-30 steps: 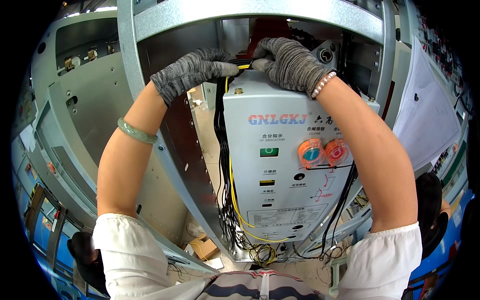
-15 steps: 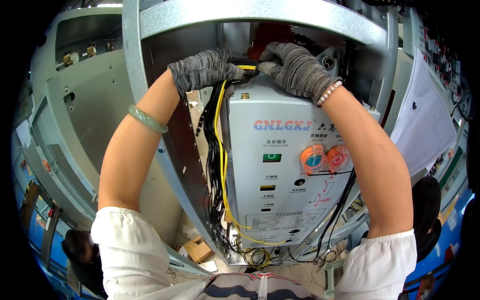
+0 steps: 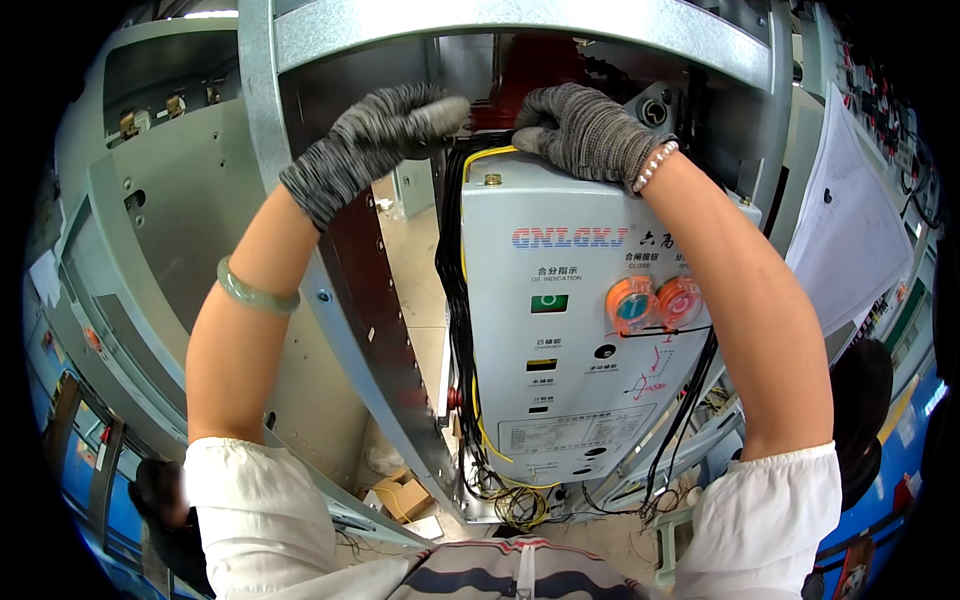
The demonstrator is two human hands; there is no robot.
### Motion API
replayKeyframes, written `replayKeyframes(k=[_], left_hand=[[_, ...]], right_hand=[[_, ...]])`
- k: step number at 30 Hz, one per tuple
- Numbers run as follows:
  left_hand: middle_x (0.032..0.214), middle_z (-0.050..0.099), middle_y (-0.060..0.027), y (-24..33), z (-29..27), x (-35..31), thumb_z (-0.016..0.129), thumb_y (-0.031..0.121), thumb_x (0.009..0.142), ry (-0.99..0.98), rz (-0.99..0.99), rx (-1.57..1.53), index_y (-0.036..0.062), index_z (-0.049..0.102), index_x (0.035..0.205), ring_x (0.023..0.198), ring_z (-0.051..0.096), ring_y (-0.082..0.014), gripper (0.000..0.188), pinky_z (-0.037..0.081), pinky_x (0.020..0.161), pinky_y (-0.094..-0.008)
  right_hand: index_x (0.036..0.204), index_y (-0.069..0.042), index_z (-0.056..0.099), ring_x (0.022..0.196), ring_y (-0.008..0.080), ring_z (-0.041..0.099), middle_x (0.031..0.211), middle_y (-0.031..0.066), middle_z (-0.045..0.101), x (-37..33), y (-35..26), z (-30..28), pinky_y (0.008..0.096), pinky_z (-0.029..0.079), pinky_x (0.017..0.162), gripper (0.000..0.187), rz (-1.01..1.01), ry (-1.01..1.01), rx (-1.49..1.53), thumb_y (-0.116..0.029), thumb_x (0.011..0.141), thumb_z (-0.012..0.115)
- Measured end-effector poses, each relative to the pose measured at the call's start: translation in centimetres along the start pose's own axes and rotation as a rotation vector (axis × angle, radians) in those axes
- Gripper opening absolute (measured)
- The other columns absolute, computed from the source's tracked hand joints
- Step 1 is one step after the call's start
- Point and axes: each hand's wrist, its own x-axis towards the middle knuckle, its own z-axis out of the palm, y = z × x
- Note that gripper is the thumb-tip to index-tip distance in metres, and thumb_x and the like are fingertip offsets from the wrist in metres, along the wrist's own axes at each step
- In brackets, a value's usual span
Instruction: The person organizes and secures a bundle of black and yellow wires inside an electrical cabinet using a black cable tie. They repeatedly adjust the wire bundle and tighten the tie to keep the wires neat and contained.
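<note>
A light grey circuit breaker unit point(image 3: 570, 400) with two orange-ringed push buttons stands inside a metal cabinet frame. Over its top left corner bends a bundle of black wires point(image 3: 452, 290) with a yellow wire point(image 3: 490, 152), hanging down the unit's left side. My right hand point(image 3: 590, 132), in a grey knit glove, is closed on the bundle at the unit's top edge, with the fingertips partly hidden. Left of the bend, my gloved left hand point(image 3: 395, 135) is raised off the wires, fingers stretched out, with nothing seen in it.
A galvanized crossbar point(image 3: 520, 30) spans the frame above my hands, and an upright post point(image 3: 262, 110) stands at left. Paper sheets point(image 3: 850, 220) hang at right. Coiled loose wire point(image 3: 520, 508) and an opened cardboard box point(image 3: 402, 495) lie below.
My left hand has let go of the wire bundle and moved left. The hanging wires now lie closer against the unit's left side. My right hand stays at the bend.
</note>
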Motion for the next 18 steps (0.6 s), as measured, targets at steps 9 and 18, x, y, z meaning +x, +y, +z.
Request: replayKeyframes(k=[9, 18], left_hand=[[0.105, 0.066, -0.0123, 6.3, 1.5, -0.3, 0.071, 0.034, 0.082, -0.136, -0.253, 0.169, 0.0061, 0.062, 0.114, 0.099, 0.063, -0.0213, 0.043, 0.05, 0.092, -0.0349], [0.092, 0.068, -0.0148, 4.6, 2.4, 0.9, 0.055, 0.025, 0.093, 0.172, -0.085, 0.383, 0.0084, 0.066, 0.107, 0.088, 0.065, -0.0268, 0.024, 0.05, 0.084, -0.0359]], right_hand=[[0.11, -0.006, 0.066, 0.099, 0.0256, 0.064, 0.103, 0.0154, 0.067, -0.6, -0.6, -1.0, 0.036, 0.048, 0.092, 0.032, 0.058, -0.157, -0.043, -0.029, 0.088, 0.062], [0.114, -0.004, 0.062, 0.103, 0.0277, 0.062, 0.107, 0.0179, 0.065, -2.0, 2.0, -1.7, 0.0366, 0.046, 0.095, 0.034, 0.05, -0.173, -0.078, -0.027, 0.09, 0.058]])
